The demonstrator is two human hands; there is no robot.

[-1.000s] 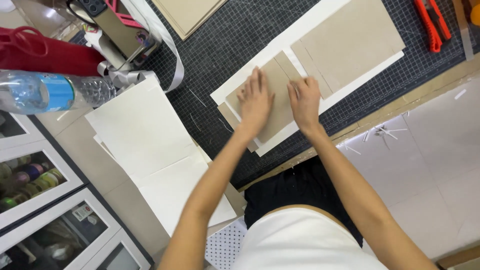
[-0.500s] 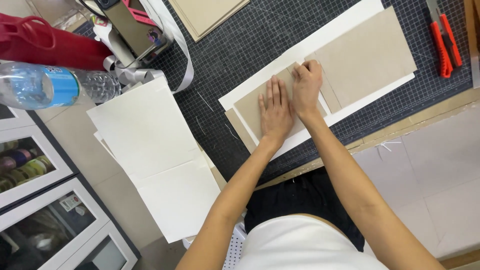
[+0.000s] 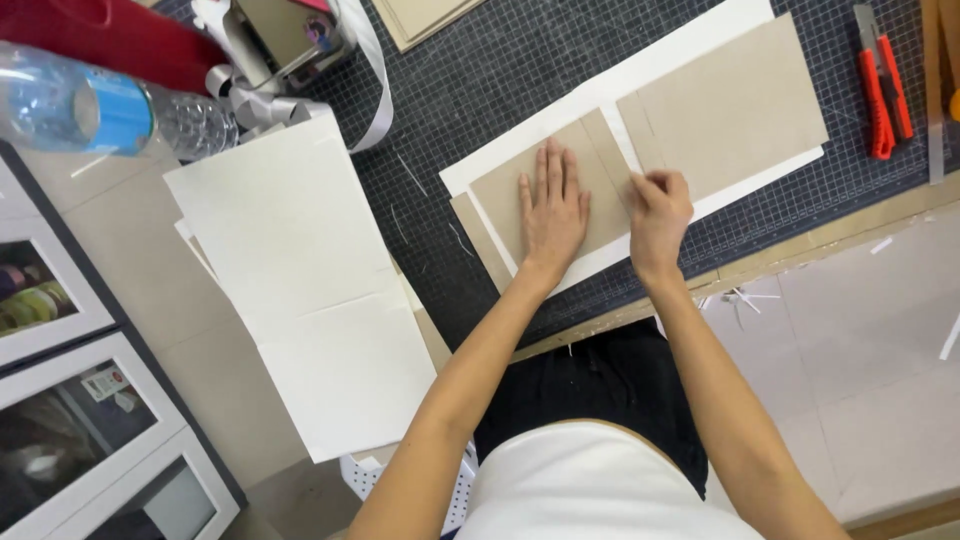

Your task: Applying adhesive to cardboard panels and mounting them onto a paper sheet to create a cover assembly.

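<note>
Left hand [image 3: 552, 212]: lay open, flat on smaller grey board [image 3: 500, 195].
Right hand [image 3: 658, 215]: fingers curled, pressing narrow spine strip [image 3: 608, 150].
Boards: rested on white sheet [image 3: 520, 150], cutting mat [image 3: 500, 70] beneath.

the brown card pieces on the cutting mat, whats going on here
A person presses brown boards onto a white sheet on the dark gridded cutting mat. The left hand lies flat on the left board. The right hand is curled at the narrow middle strip, beside the large right board. Orange utility knives lie to the right.
</note>
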